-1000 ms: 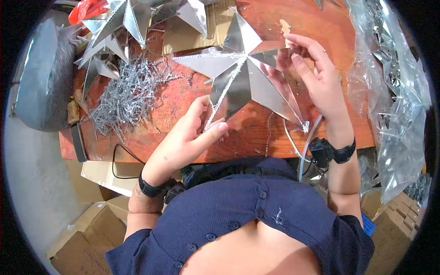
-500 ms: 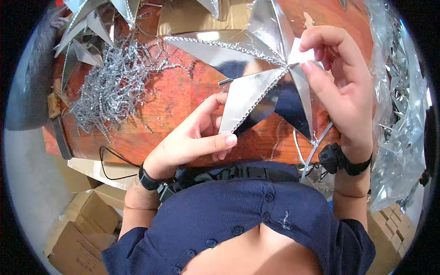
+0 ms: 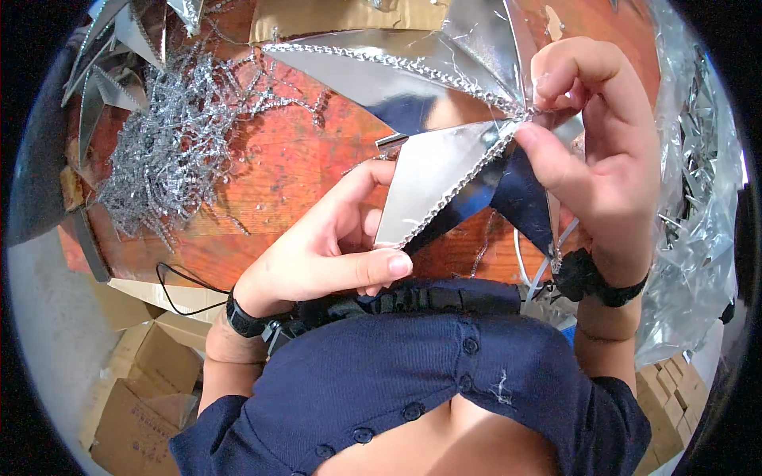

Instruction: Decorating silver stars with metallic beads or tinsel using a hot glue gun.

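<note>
A large silver foil star (image 3: 436, 166) is held up in front of me, tilted above the tabletop. Silver tinsel trim (image 3: 389, 59) runs along the ridges of two of its arms and meets at the centre. My left hand (image 3: 317, 254) grips the tip of the lower left arm, thumb on the front and fingers behind. At the star's centre, my right hand (image 3: 607, 151) has its thumb and index finger curled together in a pinch. What lies between those fingertips is hidden, and this hand covers the star's right arm.
A heap of silver tinsel strands (image 3: 175, 143) lies on the reddish wooden table (image 3: 294, 174). More silver stars (image 3: 119, 87) are at the far left, and cardboard (image 3: 341, 17) lies behind. Clear plastic bags (image 3: 686, 238) of silver pieces stand at right; cardboard boxes (image 3: 143, 412) sit lower left.
My right fingertips have moved in to the star's centre, and the white facet beside them is now covered. The star has shifted slightly right in view. My left hand keeps its grip.
</note>
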Demonstrator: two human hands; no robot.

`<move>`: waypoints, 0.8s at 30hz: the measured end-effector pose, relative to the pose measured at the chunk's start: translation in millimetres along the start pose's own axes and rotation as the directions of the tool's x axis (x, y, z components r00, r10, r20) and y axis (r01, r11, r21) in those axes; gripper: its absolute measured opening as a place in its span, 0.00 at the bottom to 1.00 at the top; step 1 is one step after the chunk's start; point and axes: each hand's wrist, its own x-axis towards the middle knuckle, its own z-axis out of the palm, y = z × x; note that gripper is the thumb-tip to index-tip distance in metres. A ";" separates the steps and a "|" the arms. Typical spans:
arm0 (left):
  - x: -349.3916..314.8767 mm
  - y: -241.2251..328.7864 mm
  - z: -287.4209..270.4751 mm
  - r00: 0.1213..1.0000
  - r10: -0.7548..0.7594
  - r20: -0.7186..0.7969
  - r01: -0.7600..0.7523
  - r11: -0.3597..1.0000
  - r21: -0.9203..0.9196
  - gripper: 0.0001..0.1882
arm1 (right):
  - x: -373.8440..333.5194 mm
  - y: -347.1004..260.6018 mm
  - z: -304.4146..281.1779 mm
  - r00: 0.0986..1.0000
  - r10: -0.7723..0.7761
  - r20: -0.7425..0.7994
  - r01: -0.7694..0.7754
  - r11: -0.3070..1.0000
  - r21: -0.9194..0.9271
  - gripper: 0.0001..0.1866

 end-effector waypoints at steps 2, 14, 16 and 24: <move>0.1 1.0 -1.9 1.000 -0.008 0.004 0.008 1.000 0.013 0.34 | 1.2 -2.2 0.4 1.000 -0.005 0.017 0.006 1.000 -0.013 0.19; -2.2 -0.1 -1.8 1.000 -0.001 -0.031 0.002 1.000 0.015 0.33 | 8.9 -24.8 15.7 0.955 0.284 -0.091 -0.163 0.752 0.639 0.14; -3.2 -0.9 -2.3 0.999 0.005 -0.040 -0.005 1.000 -0.002 0.33 | 9.3 -18.8 11.0 0.965 0.256 -0.061 -0.198 0.860 0.470 0.14; -0.1 0.8 4.8 0.995 0.082 -0.062 -0.080 0.997 0.022 0.28 | 13.8 -28.6 -24.4 0.960 0.264 -0.090 -0.204 0.886 0.417 0.08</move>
